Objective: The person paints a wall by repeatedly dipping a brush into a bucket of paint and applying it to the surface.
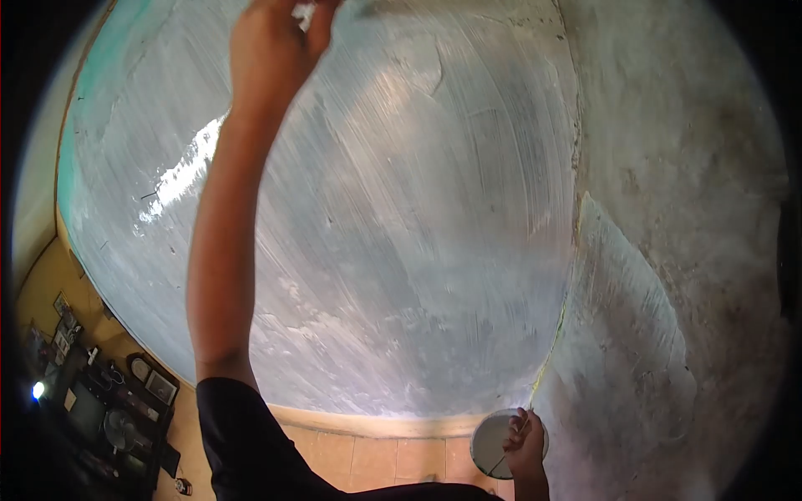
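My left hand [280, 37] is raised to the top of the view, fingers closed around a whitish tool handle; a flat grey blade [434, 8] seems to run right from it along the wall, mostly cut off by the frame edge. My left arm in a dark short sleeve rises from the bottom. Low at the right, my right hand [526, 447] grips a small round pale container [489, 442] by its rim. Before me is a wall [401, 234] covered in wet, streaky whitish coating.
A vertical corner [572, 250] meets a rough grey side wall [685, 209], partly coated low down. Orange floor tiles [393, 459] lie below. At the lower left stands a dark shelf [109, 417] with a small fan, clock and frames.
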Action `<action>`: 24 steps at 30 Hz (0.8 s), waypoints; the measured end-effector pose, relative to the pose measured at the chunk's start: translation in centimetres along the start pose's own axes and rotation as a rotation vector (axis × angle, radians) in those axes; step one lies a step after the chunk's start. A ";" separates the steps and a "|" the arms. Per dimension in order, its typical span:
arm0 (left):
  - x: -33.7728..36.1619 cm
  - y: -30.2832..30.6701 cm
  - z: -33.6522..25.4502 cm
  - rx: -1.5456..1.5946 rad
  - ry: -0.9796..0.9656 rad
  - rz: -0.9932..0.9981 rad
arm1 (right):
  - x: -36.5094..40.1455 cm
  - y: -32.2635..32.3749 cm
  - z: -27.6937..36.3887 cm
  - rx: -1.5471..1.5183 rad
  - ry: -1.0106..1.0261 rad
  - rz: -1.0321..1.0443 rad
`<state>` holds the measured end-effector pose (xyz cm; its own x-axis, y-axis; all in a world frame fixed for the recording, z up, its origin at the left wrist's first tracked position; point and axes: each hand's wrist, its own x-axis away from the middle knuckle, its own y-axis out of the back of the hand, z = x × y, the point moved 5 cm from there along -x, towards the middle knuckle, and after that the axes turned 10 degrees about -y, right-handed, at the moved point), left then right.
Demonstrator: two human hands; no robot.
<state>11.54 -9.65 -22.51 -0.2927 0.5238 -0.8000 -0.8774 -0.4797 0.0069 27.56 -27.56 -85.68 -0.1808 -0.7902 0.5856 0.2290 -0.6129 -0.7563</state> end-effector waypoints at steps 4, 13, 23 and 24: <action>10.2 -4.7 -9.0 -0.100 -0.319 0.205 | 1.3 -0.3 0.4 0.056 -0.001 -0.009; 38.6 -6.8 -33.1 0.214 -0.335 0.475 | 2.6 1.8 0.6 0.049 -0.038 -0.037; 42.2 -7.0 -33.6 0.547 0.136 0.607 | 3.7 2.8 1.7 0.048 0.004 -0.060; 40.0 -6.7 -31.6 0.513 0.157 0.546 | 3.7 2.8 1.8 0.046 0.001 -0.063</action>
<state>17.74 -7.76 -73.54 -0.7116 0.1818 -0.6787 -0.7016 -0.2352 0.6726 29.26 -32.20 -85.12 -0.1974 -0.7499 0.6315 0.2609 -0.6611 -0.7035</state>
